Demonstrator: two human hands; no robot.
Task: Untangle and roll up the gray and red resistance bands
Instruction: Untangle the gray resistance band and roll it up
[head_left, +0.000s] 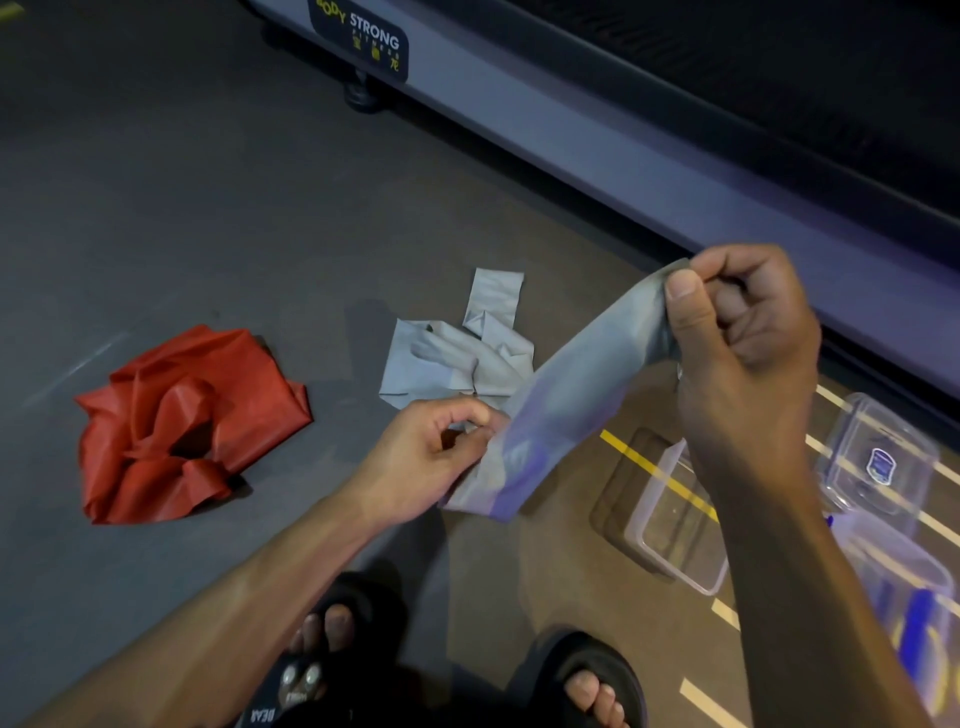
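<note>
Dark gym floor (218, 208) lies under you, with a treadmill (597, 135) far behind. Your right hand (743, 332) pinches one end of the gray band (576, 384), held up. Your left hand (431, 457) pinches it lower down. More gray band lies crumpled on the floor. At the left sits the red band (176, 426), bunched up.

The floor (218, 208) is dark gray matting on the left and brown with yellow and white painted lines on the right. On the matting lie a crumpled red band (176, 426) and, well apart, the folded end of a gray band (457, 358). 3 clear plastic containers (670, 514) sit on the brown part. A machine's foot (361, 96) stands at the top.
</note>
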